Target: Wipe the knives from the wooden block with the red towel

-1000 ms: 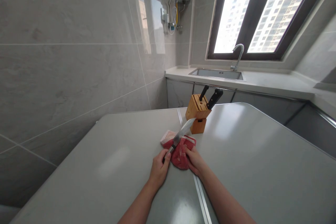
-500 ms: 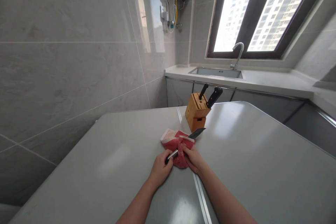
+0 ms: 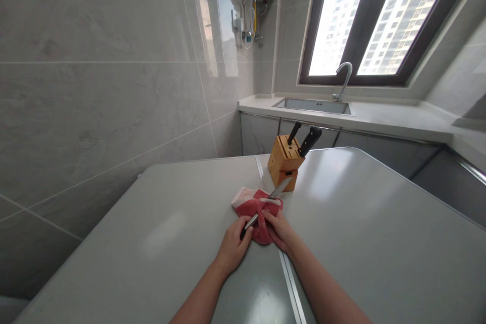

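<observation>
My left hand (image 3: 235, 240) is closed around the dark handle of a kitchen knife (image 3: 281, 187). The blade slants away to the upper right, its tip in front of the wooden knife block (image 3: 285, 162). A red and white cloth (image 3: 246, 206) is folded over the middle of the knife, hiding part of the blade. My right hand (image 3: 280, 230) pinches the cloth around the blade near the handle; some of its fingers are hidden by the cloth. Two black-handled knives (image 3: 310, 142) stand in slots of the block.
The pale table (image 3: 114, 248) has a metal strip (image 3: 291, 288) running along its seam. Behind it is a counter (image 3: 398, 116) with a sink (image 3: 315, 106) and a tap (image 3: 345, 78). A tiled wall (image 3: 106, 111) rises on the left.
The knife has turned slightly: its blade now looks brighter, and its tip has shifted left and up, in front of the knife block. Both hands stay nearly in place.
</observation>
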`<state>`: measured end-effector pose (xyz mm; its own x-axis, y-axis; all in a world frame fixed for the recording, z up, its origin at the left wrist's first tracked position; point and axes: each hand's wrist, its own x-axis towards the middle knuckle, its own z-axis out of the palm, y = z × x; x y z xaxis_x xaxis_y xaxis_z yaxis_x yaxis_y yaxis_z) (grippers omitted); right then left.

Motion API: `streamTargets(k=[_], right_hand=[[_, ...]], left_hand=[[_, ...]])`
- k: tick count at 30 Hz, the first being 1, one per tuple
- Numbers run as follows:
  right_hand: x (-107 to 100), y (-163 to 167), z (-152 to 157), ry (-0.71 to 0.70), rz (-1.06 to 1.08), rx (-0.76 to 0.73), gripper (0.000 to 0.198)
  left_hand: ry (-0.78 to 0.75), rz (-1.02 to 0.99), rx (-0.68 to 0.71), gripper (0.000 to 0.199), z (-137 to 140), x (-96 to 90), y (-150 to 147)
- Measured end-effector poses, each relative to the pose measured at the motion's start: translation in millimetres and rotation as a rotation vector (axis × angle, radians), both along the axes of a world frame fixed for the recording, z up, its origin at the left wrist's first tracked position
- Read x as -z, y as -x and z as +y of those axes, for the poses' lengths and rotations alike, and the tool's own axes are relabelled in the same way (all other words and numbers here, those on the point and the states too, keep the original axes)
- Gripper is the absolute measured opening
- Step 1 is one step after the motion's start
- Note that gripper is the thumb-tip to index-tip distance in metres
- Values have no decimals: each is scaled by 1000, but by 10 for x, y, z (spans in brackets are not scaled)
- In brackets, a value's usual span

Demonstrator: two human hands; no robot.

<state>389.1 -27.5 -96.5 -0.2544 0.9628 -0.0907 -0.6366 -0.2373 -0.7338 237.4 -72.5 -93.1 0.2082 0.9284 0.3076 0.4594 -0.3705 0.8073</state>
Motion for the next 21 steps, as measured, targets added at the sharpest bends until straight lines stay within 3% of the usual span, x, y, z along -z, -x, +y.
streamTargets(k=[21], right_hand=[[22, 4, -1, 19, -8, -2, 30]], left_hand=[[28, -54, -60, 23, 26, 3, -14]])
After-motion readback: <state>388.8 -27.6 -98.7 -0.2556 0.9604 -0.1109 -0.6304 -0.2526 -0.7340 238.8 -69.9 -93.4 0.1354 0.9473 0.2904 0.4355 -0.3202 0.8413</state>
